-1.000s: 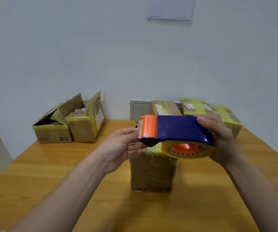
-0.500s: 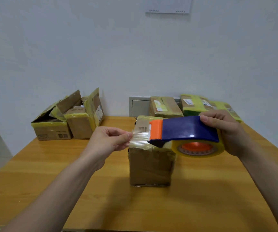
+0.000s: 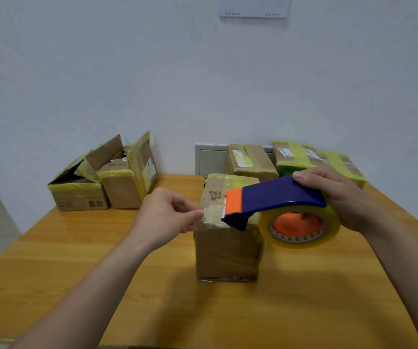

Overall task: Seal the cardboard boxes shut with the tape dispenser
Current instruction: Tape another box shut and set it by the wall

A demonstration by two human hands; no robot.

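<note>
Three closed boxes [image 3: 250, 163] stand at the far right of the wooden table [image 3: 77, 273], against the wall. Each is banded with yellowish tape and is judged already sealed. Two open boxes [image 3: 77, 197] at the far left have raised flaps and are judged not yet sealed. The centre box [image 3: 228, 250] stands upright mid-table, nearer than both groups, with its top flaps down; it is the unit in hand. The right hand [image 3: 339, 197] grips the blue tape dispenser [image 3: 278, 197] from above, fingers curled over its housing. It holds the dispenser just over the right part of the box top, with the clear tape roll [image 3: 301, 229] hanging past the right edge. The left hand [image 3: 165, 215] pinches the free end of a short tape strip [image 3: 213, 214] drawn from the orange cutter end. Whether the strip touches the cardboard cannot be told. Judged progress: past the halfway point, with this strip yet to be laid, pressed and cut.
</note>
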